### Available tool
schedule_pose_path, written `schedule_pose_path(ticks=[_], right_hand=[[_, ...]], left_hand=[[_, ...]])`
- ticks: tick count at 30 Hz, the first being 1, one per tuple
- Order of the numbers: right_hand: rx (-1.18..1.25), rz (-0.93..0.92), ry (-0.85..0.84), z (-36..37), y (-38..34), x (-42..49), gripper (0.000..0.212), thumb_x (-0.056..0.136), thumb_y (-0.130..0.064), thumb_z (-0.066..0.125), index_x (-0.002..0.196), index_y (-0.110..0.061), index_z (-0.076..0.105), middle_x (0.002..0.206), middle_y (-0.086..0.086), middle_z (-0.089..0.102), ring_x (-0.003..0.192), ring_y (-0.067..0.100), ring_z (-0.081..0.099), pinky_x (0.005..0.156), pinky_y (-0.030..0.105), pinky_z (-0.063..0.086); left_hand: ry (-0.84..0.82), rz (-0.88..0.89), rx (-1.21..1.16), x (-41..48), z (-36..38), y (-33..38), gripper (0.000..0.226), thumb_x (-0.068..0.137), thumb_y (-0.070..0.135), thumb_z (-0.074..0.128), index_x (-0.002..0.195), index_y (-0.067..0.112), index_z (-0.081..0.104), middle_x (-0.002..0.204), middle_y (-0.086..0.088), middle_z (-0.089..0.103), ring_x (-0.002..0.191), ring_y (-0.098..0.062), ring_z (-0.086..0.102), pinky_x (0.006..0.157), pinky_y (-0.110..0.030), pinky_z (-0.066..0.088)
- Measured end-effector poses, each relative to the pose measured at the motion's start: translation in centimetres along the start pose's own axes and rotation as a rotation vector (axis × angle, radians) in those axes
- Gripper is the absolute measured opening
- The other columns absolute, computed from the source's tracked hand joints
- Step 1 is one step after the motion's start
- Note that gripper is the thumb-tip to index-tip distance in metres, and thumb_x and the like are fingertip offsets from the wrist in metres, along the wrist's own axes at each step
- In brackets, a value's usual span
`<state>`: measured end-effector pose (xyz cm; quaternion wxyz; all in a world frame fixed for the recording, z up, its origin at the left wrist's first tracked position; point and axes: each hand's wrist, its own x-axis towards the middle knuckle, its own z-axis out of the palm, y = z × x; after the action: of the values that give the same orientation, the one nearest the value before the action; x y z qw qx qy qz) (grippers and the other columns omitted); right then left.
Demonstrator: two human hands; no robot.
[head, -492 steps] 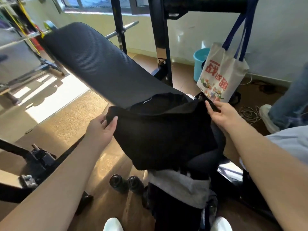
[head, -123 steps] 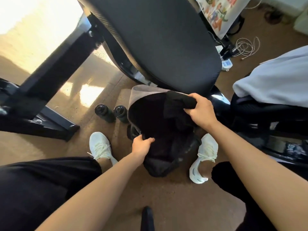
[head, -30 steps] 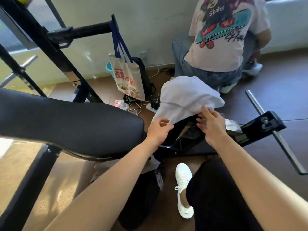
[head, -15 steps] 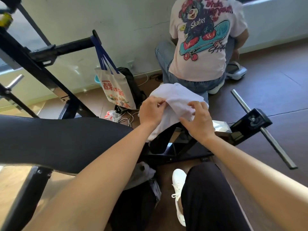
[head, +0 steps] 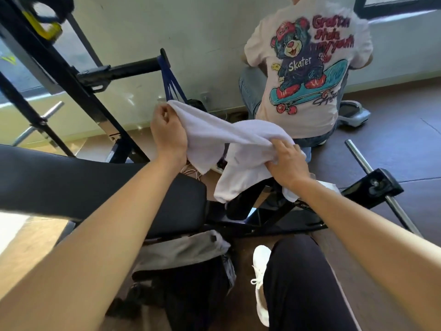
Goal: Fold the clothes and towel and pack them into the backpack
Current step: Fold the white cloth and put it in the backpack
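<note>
Towel [head: 210, 132] before "Skater" shirt [head: 310, 113], perhaps "youth"

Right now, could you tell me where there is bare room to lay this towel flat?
The bench pad left of the towel is bare, as is the floor beyond the bar. Behind the towel, a bag and cables crowd in.

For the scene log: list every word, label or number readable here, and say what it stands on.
"Skater": on the bear's top, printed on the back of the seated person's T-shirt.
"my youth": red script at the print's upper right; lines above too stylised to read.
On the bear's cap and the scrawl under the skateboard: too small.
On the bench frame: lettering blurred.
On the white towel: none.
</note>
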<state>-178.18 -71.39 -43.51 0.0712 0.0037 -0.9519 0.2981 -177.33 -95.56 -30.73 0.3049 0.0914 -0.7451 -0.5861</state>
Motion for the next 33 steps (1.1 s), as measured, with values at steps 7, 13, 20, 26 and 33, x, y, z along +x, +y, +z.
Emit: schedule_pose_path(ticks=[7,13,20,26,33], right_hand=[[-0.231,-0.167,0.123,0.8,-3.5,-1.5,0.062,0.084,-0.025,0.069,0.141,-0.022,0.045,0.144,0.012,0.044,0.131,0.042,0.038,0.105,0.054,0.033],[0.061,-0.395,0.175,2.3,-9.9,-5.6,0.011,0.097,-0.014,0.061,0.093,-0.006,0.067,0.092,0.013,0.069,0.092,0.03,0.056,0.077,0.036,0.04],[0.469,-0.356,-0.264,4.4,-16.6,-13.8,0.007,0.101,-0.021,0.06,0.097,-0.015,0.059,0.082,-0.005,0.062,0.078,0.012,0.06,0.069,0.022,0.048],[0.457,-0.483,-0.655,8.4,-17.7,-19.0,0.011,0.096,-0.022,0.067,0.085,-0.021,0.066,0.07,-0.01,0.059,0.065,0.004,0.053,0.063,0.019,0.043],[0.597,-0.362,-0.9,14.1,-16.5,-20.5,0.009,0.094,-0.02,0.071,0.086,-0.019,0.074,0.071,-0.009,0.065,0.069,0.003,0.057,0.067,0.017,0.046]], left_hand=[[0.077,-0.14,-0.125,-2.8,-9.4,-0.4,0.028,0.107,0.028,0.042,0.082,0.024,0.055,0.08,0.005,0.056,0.076,-0.01,0.057,0.069,-0.021,0.049],[0.129,-0.227,-0.095,-5.9,-16.4,-1.8,0.034,0.105,0.024,0.047,0.072,0.024,0.057,0.073,0.007,0.052,0.071,-0.008,0.051,0.067,-0.024,0.043],[-0.043,-0.362,0.359,-12.0,-24.2,-6.7,0.021,0.104,0.019,0.051,0.089,0.019,0.066,0.092,0.004,0.062,0.1,-0.021,0.06,0.086,-0.034,0.048],[-0.44,-0.401,0.362,-18.6,-27.3,-11.7,0.031,0.084,0.024,0.062,0.113,0.03,0.068,0.114,0.006,0.066,0.116,-0.019,0.061,0.095,-0.033,0.051],[-0.689,-0.334,0.393,-21.5,-26.0,-17.8,0.011,0.092,0.008,0.064,0.087,0.013,0.072,0.078,-0.001,0.068,0.074,-0.016,0.063,0.072,-0.032,0.05]])
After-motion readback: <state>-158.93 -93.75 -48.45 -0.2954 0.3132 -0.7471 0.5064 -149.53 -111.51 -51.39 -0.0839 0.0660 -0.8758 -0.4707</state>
